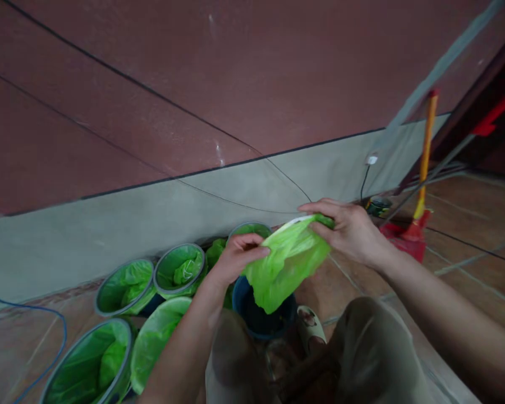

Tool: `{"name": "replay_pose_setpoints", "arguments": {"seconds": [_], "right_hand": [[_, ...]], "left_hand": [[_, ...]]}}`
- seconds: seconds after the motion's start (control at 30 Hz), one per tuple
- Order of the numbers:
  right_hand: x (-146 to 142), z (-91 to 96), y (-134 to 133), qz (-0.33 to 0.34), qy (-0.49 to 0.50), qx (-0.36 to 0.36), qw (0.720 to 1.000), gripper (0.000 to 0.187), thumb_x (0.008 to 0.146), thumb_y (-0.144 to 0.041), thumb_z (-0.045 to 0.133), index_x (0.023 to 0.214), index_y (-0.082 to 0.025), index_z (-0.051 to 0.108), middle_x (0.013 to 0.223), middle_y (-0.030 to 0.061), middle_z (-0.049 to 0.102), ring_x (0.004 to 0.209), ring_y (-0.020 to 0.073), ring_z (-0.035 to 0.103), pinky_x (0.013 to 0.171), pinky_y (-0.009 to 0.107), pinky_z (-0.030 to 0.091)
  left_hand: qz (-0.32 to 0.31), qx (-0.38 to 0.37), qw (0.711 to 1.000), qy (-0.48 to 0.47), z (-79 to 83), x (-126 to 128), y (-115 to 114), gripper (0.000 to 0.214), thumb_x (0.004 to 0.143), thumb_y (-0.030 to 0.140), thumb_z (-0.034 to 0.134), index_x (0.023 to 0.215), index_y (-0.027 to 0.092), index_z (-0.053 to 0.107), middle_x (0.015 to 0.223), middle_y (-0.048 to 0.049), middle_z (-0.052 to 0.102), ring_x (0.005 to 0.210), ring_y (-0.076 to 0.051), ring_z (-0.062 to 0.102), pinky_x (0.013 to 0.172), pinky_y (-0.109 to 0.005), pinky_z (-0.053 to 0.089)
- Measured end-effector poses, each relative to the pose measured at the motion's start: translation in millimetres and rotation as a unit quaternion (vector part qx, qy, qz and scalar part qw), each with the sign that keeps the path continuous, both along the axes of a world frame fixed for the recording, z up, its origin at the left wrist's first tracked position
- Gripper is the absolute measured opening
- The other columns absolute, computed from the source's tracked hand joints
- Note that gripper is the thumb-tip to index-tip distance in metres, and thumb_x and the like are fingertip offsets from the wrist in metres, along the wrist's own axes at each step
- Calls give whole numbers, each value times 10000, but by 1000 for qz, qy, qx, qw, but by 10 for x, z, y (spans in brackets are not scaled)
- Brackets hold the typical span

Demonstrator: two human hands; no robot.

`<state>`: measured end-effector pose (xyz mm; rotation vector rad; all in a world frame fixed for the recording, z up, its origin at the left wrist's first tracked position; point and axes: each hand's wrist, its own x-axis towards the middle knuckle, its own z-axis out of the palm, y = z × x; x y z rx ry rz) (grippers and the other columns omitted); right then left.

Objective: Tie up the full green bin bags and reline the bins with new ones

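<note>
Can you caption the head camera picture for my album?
Left hand and right hand hold a green bag over a blue bin.

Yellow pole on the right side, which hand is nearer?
Right. The right hand grips the green bag to the left of the yellow pole; the left hand holds the bag's other side, farther left.

Bag (288, 269) over a bin (252, 322), more bins (113, 294) left, dustpan (416, 247) on the floor (475, 224) right

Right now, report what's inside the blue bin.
The blue bin is too dark inside to make out contents clearly; the green bag hides part of its far side.
</note>
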<state>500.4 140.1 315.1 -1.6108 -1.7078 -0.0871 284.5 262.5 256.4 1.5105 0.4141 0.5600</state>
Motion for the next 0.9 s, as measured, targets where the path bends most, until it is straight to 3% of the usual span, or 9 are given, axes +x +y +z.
{"name": "replay_pose_setpoints", "arguments": {"seconds": [0.07, 0.13, 0.27, 0.37, 0.47, 0.6, 0.77, 0.83, 0.9], "right_hand": [[12, -50, -107, -32, -48, 11, 998, 364, 797, -130, 529, 1111, -207, 695, 972, 40, 694, 795, 152, 650, 766, 267, 516], [28, -155, -170, -68, -76, 11, 995, 394, 770, -96, 518, 1106, -201, 695, 989, 47, 684, 831, 168, 652, 793, 273, 508], [148, -460, -252, -136, -88, -41, 986, 402, 730, -55, 505, 1045, -194, 713, 980, 57, 679, 849, 180, 653, 771, 255, 496], [289, -704, -337, -181, -77, -94, 976, 379, 738, -71, 497, 1011, -201, 723, 1000, 66, 691, 844, 186, 659, 755, 255, 492], [421, -935, -450, -236, -71, -155, 957, 402, 736, -95, 492, 1042, -225, 718, 1053, 76, 701, 827, 205, 672, 718, 275, 491], [562, -1250, -591, -260, -16, -210, 942, 386, 724, -135, 513, 1026, -227, 736, 975, 84, 734, 862, 247, 684, 705, 297, 500], [630, -1567, -539, -213, 214, -182, 936, 251, 694, -111, 542, 823, -174, 748, 701, 48, 719, 641, 189, 665, 570, 262, 508], [616, -1482, -429, -159, 321, -145, 922, 210, 722, -110, 515, 753, -148, 719, 562, 35, 662, 486, 151, 591, 471, 245, 481], [590, -1161, -336, -117, 340, -77, 930, 201, 752, -124, 497, 738, -134, 698, 500, 26, 617, 423, 129, 535, 420, 233, 455]], "left_hand": [[39, 92, 994, 42, 65, -21, -123, 216, 741, 358, 703, 748, 147, 659, 659, 21, 604, 590, -91, 527, 592, -211, 428], [112, 227, 964, 82, 105, -42, -238, 142, 779, 293, 643, 740, 157, 654, 668, 18, 595, 614, -100, 525, 607, -213, 433], [283, 475, 816, 168, 89, -176, -407, 190, 811, 138, 500, 864, 183, 677, 803, -21, 632, 759, -142, 591, 759, -251, 473], [360, 537, 719, 257, 16, -348, -491, 298, 835, 122, 445, 1028, 184, 664, 946, -66, 640, 840, -178, 626, 804, -284, 488], [411, 523, 670, 330, -67, -542, -557, 331, 832, 124, 441, 1081, 176, 651, 1015, -92, 635, 870, -200, 642, 804, -295, 499], [470, 457, 654, 378, -201, -831, -630, 344, 820, 143, 436, 1082, 155, 659, 1046, -118, 664, 920, -234, 651, 830, -323, 495], [531, 258, 698, 405, -508, -1097, -656, 307, 833, 218, 430, 947, 145, 706, 791, -94, 715, 797, -238, 678, 720, -301, 501], [536, 211, 720, 388, -529, -1100, -617, 295, 823, 208, 419, 836, 145, 706, 645, -73, 677, 716, -226, 673, 652, -279, 494], [554, 205, 734, 336, -349, -1051, -563, 280, 810, 196, 415, 778, 145, 688, 554, -42, 625, 645, -205, 655, 609, -262, 486]]}}
